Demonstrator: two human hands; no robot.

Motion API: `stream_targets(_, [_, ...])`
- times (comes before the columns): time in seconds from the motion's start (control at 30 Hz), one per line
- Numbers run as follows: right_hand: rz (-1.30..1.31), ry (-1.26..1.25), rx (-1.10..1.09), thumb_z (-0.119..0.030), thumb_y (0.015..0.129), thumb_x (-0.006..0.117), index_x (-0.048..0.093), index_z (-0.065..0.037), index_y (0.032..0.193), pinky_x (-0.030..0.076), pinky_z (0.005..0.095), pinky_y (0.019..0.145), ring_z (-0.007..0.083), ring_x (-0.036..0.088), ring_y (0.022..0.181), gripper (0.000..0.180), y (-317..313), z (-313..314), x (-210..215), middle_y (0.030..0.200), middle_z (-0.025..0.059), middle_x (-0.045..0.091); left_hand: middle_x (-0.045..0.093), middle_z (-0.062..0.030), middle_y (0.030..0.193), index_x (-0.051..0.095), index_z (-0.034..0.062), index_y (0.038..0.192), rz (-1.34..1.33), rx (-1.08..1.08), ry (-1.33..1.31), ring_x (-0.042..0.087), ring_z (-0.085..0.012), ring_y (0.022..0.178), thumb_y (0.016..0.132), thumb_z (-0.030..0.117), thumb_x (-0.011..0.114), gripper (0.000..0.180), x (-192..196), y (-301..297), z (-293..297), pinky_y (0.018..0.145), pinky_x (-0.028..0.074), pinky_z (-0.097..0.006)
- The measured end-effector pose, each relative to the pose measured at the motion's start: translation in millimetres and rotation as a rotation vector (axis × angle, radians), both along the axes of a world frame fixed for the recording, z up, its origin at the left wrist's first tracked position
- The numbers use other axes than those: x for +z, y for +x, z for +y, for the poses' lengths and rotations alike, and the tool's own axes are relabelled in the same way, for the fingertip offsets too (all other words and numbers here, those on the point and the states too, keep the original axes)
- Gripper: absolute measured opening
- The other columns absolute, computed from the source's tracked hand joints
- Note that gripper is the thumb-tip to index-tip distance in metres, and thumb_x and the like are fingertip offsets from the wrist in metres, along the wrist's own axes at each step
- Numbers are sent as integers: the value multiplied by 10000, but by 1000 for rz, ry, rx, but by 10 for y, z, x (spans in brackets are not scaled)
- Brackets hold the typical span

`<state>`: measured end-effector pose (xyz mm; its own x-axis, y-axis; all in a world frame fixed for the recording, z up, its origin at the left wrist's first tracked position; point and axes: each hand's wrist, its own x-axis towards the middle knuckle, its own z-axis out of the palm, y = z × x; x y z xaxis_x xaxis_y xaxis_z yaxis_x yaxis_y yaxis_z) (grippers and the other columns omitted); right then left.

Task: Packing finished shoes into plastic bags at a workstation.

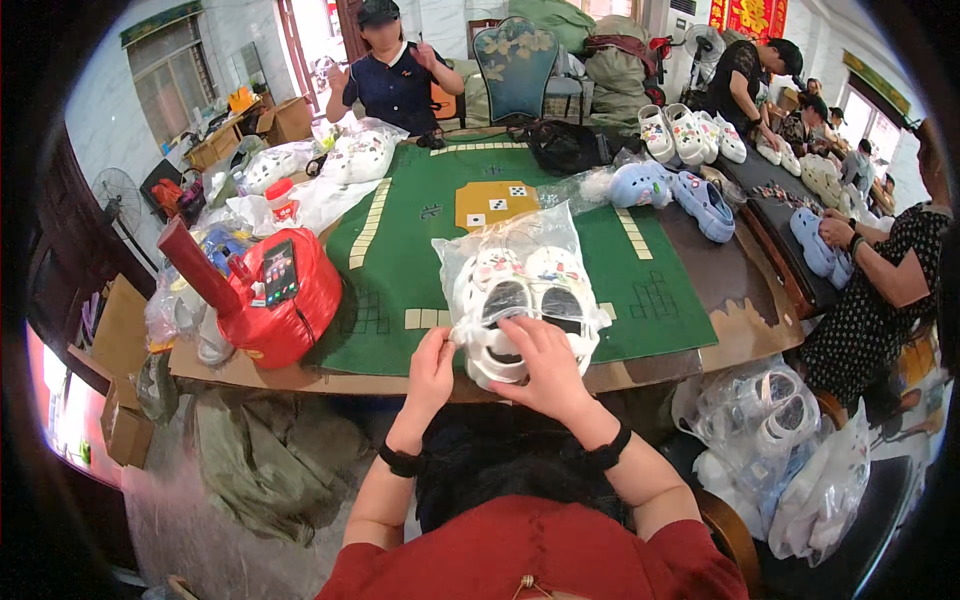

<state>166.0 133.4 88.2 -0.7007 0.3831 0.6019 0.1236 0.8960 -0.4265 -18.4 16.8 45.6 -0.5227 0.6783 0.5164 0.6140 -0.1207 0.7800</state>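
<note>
Lying beneath right fingers [529, 337], beside left fingers [436, 350]: white clogs [560, 303] (in clear bag [563, 227]).

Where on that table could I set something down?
Two patches of the green mat look bare: between the left tile row and the bagged white clogs, and between those clogs and the right tile row. It's crowded along the left, around the red bag, and at the far right, by the blue clogs.
</note>
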Motion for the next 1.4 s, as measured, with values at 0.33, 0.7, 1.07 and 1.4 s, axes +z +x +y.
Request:
stream_targets(0.33, [30,-18,-159,-338,646,884,451,-70,1388,351,494,1084,423,406,1302,900,620,441,28,1425,222,397,498,-200,1234,415,12,1350,87,-53,-57,496,-354,1160,794,138,734,653,128,237,-192,1013,418,-422])
stream_targets(0.7, [-80,-209,85,-478,452,967,345,-6,1394,362,474,1076,409,398,1241,1223,578,863,-252,1278,224,392,330,-224,1361,182,67,1505,203,-42,-265,316,-408,1288,504,456,947,1320,-61,269,-21,1092,331,-516])
stream_targets(1.07, [96,-356,-51,-370,501,974,510,-56,1286,439,356,908,227,527,1045,965,430,750,52,1133,68,507,461,-145,1322,391,56,1396,-71,-1,22,456,-302,1240,532,258,953,1051,265,117,160,1044,393,-407])
stream_targets(1.4, [166,-400,-78,-320,535,959,482,-37,1338,415,345,929,229,476,1047,976,493,652,-2,1100,71,458,438,-154,1331,381,56,1420,-151,-36,64,429,-316,1258,576,273,941,1036,176,177,205,1067,368,-425])
